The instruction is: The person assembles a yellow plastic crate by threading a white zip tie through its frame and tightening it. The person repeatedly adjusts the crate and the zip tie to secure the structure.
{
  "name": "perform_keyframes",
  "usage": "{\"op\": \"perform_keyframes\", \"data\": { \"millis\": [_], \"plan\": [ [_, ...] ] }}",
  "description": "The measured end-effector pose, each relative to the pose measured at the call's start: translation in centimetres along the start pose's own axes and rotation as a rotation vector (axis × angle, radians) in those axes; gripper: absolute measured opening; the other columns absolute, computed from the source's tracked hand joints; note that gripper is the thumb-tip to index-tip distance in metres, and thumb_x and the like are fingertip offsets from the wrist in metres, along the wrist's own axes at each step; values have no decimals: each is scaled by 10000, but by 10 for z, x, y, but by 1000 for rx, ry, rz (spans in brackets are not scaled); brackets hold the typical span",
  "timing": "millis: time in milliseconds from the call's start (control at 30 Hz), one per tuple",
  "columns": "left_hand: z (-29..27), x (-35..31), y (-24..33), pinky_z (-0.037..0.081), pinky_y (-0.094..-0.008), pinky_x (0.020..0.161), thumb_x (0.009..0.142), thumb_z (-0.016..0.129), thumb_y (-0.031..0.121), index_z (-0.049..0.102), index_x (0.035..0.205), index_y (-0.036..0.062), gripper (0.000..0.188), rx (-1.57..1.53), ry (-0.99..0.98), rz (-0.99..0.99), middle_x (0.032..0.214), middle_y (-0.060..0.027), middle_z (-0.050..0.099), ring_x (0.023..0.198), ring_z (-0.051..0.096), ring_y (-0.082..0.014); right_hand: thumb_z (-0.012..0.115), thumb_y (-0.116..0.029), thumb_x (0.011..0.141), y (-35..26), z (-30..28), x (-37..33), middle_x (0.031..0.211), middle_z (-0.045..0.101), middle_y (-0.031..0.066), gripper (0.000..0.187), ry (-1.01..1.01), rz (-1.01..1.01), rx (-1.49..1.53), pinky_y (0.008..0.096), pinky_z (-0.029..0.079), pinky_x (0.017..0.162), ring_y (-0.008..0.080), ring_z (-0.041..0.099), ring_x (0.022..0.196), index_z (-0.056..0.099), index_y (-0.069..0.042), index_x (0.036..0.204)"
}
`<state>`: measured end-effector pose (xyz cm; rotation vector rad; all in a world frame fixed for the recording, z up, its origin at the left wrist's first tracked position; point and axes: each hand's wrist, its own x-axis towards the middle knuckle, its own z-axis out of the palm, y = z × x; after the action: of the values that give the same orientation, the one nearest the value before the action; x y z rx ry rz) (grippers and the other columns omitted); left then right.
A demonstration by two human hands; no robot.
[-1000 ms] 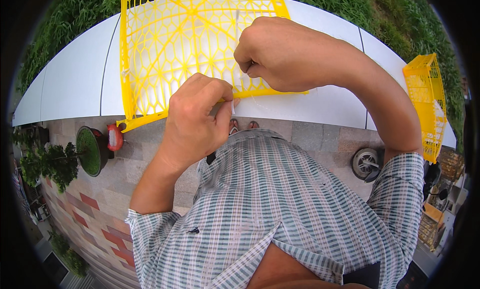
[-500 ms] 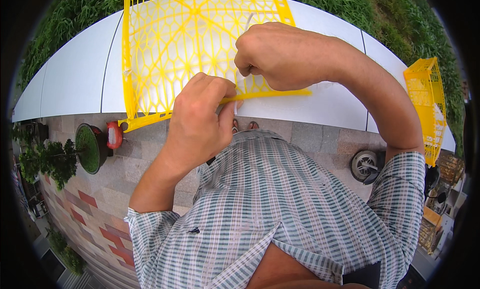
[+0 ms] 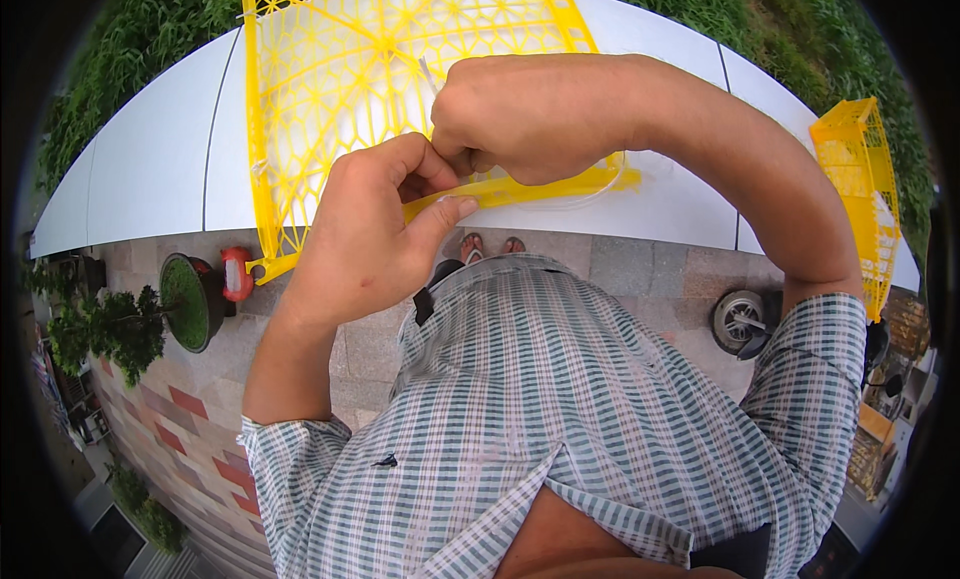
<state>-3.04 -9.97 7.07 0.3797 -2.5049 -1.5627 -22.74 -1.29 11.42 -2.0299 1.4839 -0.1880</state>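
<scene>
Yellow lattice panel (image 3: 385,45), two hands (image 3: 362,224) (image 3: 535,119) at one edge, one white strip (image 3: 427,73)

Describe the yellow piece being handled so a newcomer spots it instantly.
Start at the white surface across the top. Near its middle is a yellow lattice panel. Unlike the yellow crate at far right, it has the left hand and right hand at its near edge.

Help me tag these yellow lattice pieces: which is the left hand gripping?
The large panel directly before the person: the left hand pinches its near edge. The other piece, at the far right, is untouched.
</scene>
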Motion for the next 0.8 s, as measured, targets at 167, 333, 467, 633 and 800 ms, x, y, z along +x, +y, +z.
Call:
{"op": "perform_keyframes", "data": {
  "millis": [167, 333, 467, 633, 800],
  "plan": [
    [-15, 15, -6, 582, -308, 794, 915, 773, 11, 652, 963, -59, 148, -67, -146, -135, 914, -123, 730, 864, 717, -176, 704, 53, 734, 9, 4, 3, 721, 684, 191, 100, 107, 23, 162, 418, 497, 620, 294, 639, 643, 703, 60, 834],
    [-20, 21, -8, 550, -287, 708, 934, 790, 57, 669, 939, -49, 160, -156, -186, -239, 866, -88, 723, 792, 676, -115, 731, 51, 742, 14, 15, 1, 672, 645, 141, 85, 235, 34, 194, 400, 483, 599, 252, 594, 599, 673, 50, 804],
    [-23, 23, -4, 543, -281, 695, 925, 799, 56, 673, 928, -43, 160, -198, -189, -297, 847, -70, 716, 774, 661, -106, 745, 50, 740, 11, 16, 0, 666, 638, 128, 102, 263, 61, 220, 394, 482, 594, 244, 594, 604, 655, 45, 789],
    [-14, 19, 0, 542, -266, 692, 907, 818, 53, 689, 915, -39, 159, -59, -126, -279, 845, -66, 723, 768, 663, -99, 750, 41, 741, 14, 26, -1, 657, 627, 119, 117, 333, 48, 217, 381, 476, 588, 228, 592, 603, 635, 36, 764],
    [-19, 23, -1, 534, -258, 676, 899, 828, 59, 694, 910, -40, 167, -102, -146, -281, 829, -62, 722, 744, 656, -95, 748, 25, 750, 22, 24, -6, 664, 635, 113, 117, 319, -18, 274, 370, 475, 588, 221, 595, 609, 632, 32, 762]
  ]
}}
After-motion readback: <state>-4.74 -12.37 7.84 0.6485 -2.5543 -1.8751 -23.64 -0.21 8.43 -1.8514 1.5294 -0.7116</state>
